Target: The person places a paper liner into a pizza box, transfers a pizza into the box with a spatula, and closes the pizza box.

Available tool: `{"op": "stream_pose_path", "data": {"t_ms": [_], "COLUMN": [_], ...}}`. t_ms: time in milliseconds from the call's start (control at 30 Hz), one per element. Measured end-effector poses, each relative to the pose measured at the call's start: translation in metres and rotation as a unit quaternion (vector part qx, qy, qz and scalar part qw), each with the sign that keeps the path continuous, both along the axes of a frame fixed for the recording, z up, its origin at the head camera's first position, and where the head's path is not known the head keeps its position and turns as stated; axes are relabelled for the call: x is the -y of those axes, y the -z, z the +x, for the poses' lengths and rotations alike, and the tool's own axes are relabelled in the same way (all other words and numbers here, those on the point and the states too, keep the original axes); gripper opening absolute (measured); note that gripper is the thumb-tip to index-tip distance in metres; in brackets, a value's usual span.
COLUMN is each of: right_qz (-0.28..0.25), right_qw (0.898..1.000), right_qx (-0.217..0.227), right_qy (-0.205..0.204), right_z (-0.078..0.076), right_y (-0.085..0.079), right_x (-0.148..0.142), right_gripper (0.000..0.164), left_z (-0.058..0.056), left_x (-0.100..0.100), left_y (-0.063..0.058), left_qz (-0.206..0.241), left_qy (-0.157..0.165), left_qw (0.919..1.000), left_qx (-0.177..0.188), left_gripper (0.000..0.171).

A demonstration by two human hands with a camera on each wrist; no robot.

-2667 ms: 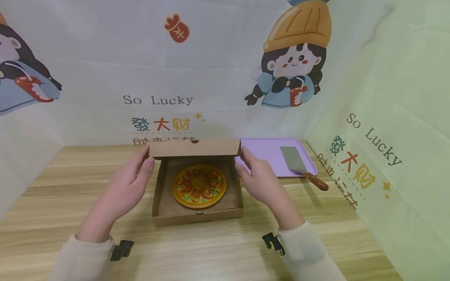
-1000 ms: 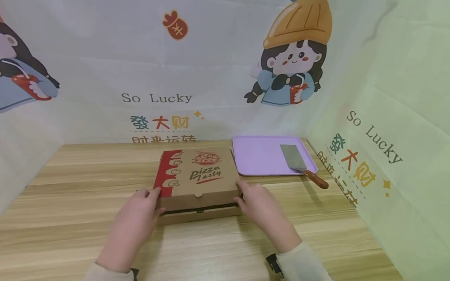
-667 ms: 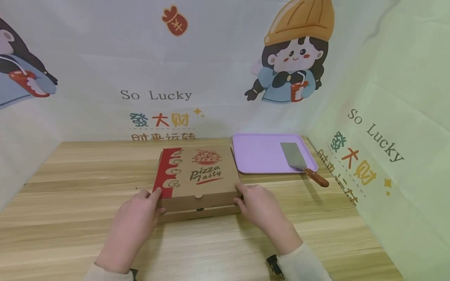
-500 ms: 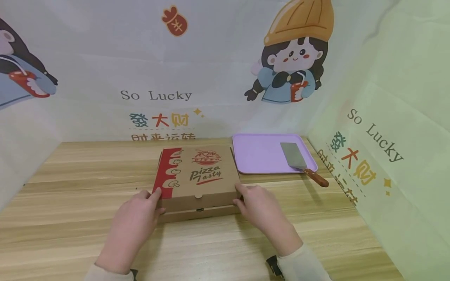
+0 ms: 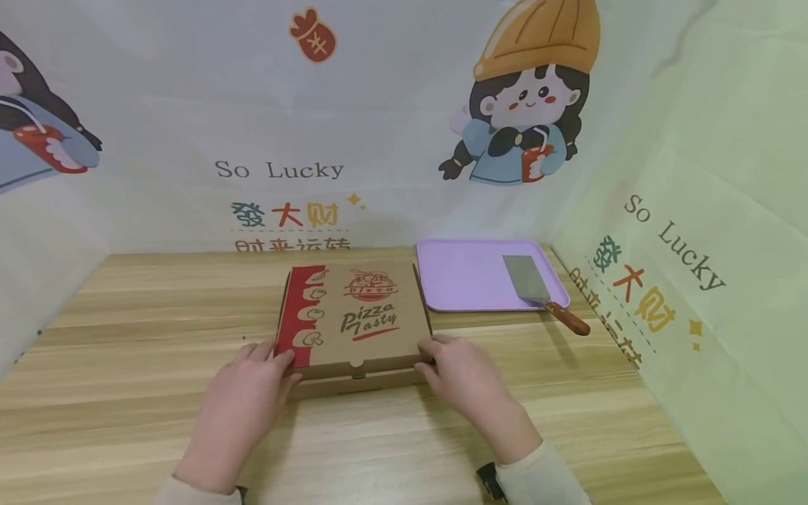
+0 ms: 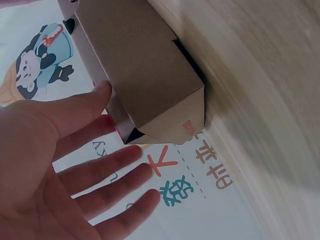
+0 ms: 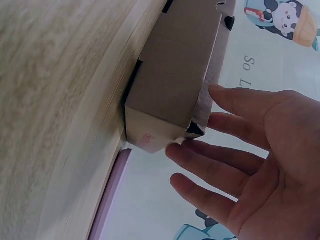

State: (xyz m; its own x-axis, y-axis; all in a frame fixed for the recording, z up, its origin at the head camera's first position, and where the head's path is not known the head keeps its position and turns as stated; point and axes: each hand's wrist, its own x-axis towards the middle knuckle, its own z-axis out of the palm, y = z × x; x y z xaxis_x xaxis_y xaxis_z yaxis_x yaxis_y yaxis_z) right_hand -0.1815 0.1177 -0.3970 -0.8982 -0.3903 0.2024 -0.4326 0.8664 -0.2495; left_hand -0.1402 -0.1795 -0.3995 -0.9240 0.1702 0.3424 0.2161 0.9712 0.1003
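A brown cardboard pizza box (image 5: 379,344) with a red strip and "Pizza Tasty" print lies on the wooden table. Its lid (image 5: 328,308) is down, with a narrow seam showing along the front, and the inside is hidden. At the front left corner, my left hand (image 5: 243,400) pinches the lid between thumb and index finger. My right hand (image 5: 470,379) does the same at the front right corner. Both wrist views show each thumb (image 6: 85,107) on the lid's front edge; the other fingers (image 7: 215,170) spread loosely beside the box.
Behind the box to the right lies a lilac tray (image 5: 463,277). A spatula (image 5: 530,280) rests on it, its wooden handle (image 5: 568,319) jutting over the tray's front edge. Printed cloth (image 5: 391,126) walls the table at the back and sides.
The lid was raised at first, with a pizza visible inside the box. Both hands brought it down toward me. Over the last half second its front edge has sunk slightly lower.
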Motion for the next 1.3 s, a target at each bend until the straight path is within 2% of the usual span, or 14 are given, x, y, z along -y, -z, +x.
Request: {"op": "stream_pose_path", "data": {"t_ms": [267, 500, 733, 933, 1100, 1300], "right_qz": [0.000, 0.009, 0.024, 0.026, 0.024, -0.018], "right_qw": [1.000, 1.000, 0.999, 0.999, 0.999, 0.997], "right_qx": [0.026, 0.018, 0.015, 0.017, 0.033, 0.080], "right_qy": [-0.005, -0.021, -0.029, -0.030, -0.023, 0.007], "right_z": [0.0045, 0.0083, 0.0086, 0.0087, 0.0082, 0.0057], "right_y": [-0.0010, 0.0020, 0.0048, 0.0038, 0.0036, 0.0005], "right_x": [0.0030, 0.0033, 0.0035, 0.0040, 0.0044, 0.0003], "right_gripper": [0.044, 0.038, 0.036, 0.035, 0.038, 0.048], "left_z": [0.0039, 0.0061, 0.0085, 0.0087, 0.0079, 0.0057], "left_x": [-0.0064, -0.0082, -0.0097, -0.0097, -0.0093, -0.0063], "left_y": [-0.0007, 0.0048, 0.0065, 0.0057, 0.0055, 0.0055], "left_qz": [-0.022, -0.015, -0.013, -0.013, -0.011, 0.011], "left_qy": [0.017, 0.023, 0.019, 0.019, 0.020, 0.017], "left_qw": [0.9989, 0.9990, 0.9977, 0.9972, 0.9968, 0.9961], "left_qx": [0.038, 0.036, 0.063, 0.071, 0.076, 0.086], "left_gripper": [0.047, 0.047, 0.046, 0.046, 0.047, 0.052]}}
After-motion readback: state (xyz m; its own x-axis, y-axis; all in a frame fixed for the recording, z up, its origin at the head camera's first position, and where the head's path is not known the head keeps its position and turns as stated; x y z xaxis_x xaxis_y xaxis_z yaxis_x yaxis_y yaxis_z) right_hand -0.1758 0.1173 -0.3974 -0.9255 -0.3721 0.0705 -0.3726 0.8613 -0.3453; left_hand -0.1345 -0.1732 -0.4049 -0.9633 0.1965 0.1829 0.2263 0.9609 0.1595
